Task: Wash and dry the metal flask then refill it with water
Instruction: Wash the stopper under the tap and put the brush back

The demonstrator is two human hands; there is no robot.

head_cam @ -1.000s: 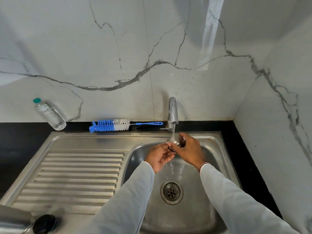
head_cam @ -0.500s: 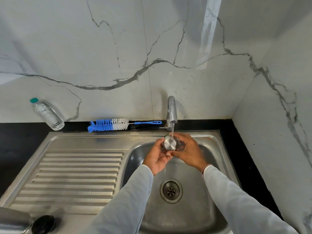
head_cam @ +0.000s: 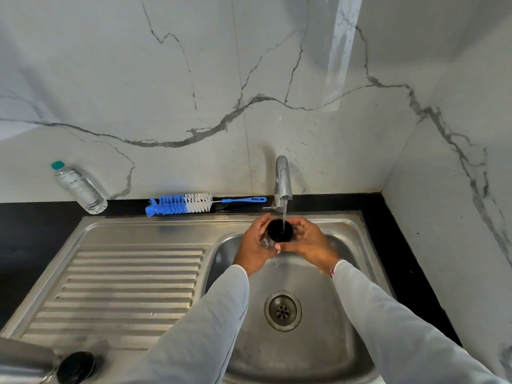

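Your two hands meet over the sink basin (head_cam: 318, 353); the left hand (head_cam: 256, 249) and the right hand (head_cam: 310, 243) both curl round one small cup-shaped flask cap (head_cam: 279, 230), dark inside, its opening facing up; your fingers clamp it from either side, thumbs toward you. One tap (head_cam: 282, 177) stands just beyond the grip; its single stream of water (head_cam: 283, 217) runs straight into the held cap; how full the cap is cannot be told. Directly below the grip, toward you, lies one drain strainer (head_cam: 282, 310). Left of the grip and well apart, at the near corner of the ribbed draining board (head_cam: 124, 286), one metal flask (head_cam: 25, 361) lies on its side, its black mouth (head_cam: 75, 367) showing; its contents cannot be seen. Beyond the grip to the left, one blue-and-white bottle brush (head_cam: 180, 204) lies along the black counter (head_cam: 36, 234); farther left, one clear plastic water bottle (head_cam: 80, 188) with a green cap stands tilted against the marble wall (head_cam: 166, 92).
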